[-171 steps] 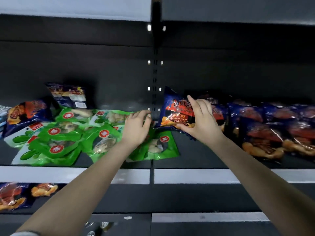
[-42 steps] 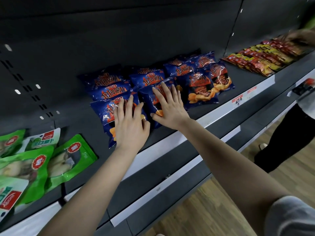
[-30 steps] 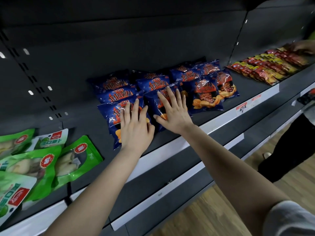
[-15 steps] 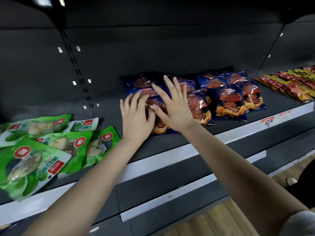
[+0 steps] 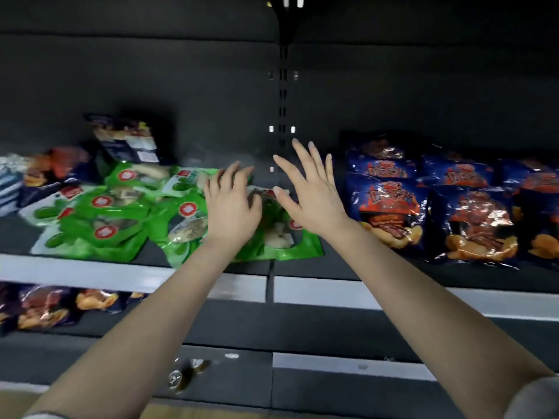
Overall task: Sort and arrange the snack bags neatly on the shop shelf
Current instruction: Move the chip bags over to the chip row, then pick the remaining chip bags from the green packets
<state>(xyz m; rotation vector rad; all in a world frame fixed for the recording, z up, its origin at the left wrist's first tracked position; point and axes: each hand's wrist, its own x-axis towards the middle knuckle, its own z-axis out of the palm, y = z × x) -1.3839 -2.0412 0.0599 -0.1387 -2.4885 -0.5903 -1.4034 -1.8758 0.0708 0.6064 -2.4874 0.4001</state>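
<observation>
Both hands reach over the dark shop shelf (image 5: 302, 264) at the vertical slotted upright (image 5: 282, 95) in its back wall, which serves as the landmark here. The left hand (image 5: 233, 210) sits just left of the upright with its fingers curled loosely downward over the nearest green snack bag (image 5: 281, 237), which lies flat at the foot of the upright near the shelf's front edge; whether the fingertips actually press on the bag cannot be told. The right hand (image 5: 311, 198) is just right of the upright, fingers spread wide and straight, palm facing the shelf, gripping nothing, its thumb tip above the top edge of that same green bag. Left of the upright the green snack bags (image 5: 99, 219) lie in a loose, overlapping heap at differing angles, each with a round red label. Further left and behind them a dark bag (image 5: 127, 140) leans against the back wall showing its printed reverse side, and another blue bag (image 5: 51, 170) lies beside it. Right of the upright the blue snack bags (image 5: 390, 204) stand in tidy overlapping rows, front faces up. Below the white price strip (image 5: 121, 275), left of the upright, more blue bags (image 5: 45, 306) lie on the lower shelf.
</observation>
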